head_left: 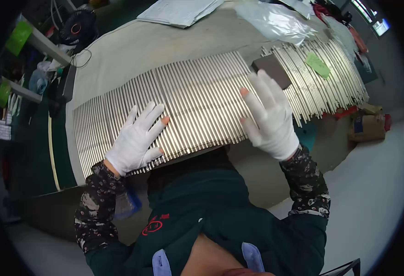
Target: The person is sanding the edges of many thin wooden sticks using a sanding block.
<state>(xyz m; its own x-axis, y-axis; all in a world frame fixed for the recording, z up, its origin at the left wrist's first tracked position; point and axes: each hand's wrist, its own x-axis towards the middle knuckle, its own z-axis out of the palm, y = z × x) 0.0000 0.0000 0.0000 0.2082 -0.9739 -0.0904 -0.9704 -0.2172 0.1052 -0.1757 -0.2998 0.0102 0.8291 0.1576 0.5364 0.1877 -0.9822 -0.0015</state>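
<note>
Many thin silvery metal rods (pixel 202 87) lie side by side in a wide, even row across the cloth-covered table. My left hand (pixel 135 138), in a white glove with bare thumb and index tips, rests spread on the rods left of the middle, near their front ends. Gloved the same way, my right hand (pixel 271 117) hovers or rests at the row's right end, fingers apart; whether it touches the rods I cannot tell. Just beyond its fingertips sits a dark brown block (pixel 273 70). To the right lies a looser pile of similar rods (pixel 323 85) with a green paper slip (pixel 318 65) on top.
Papers (pixel 179 11) and clear plastic sheeting (pixel 275 22) lie at the table's far side. A black fan (pixel 77 28) stands at the far left by a white frame. On the right, below table level, is a brown cardboard box (pixel 368 128).
</note>
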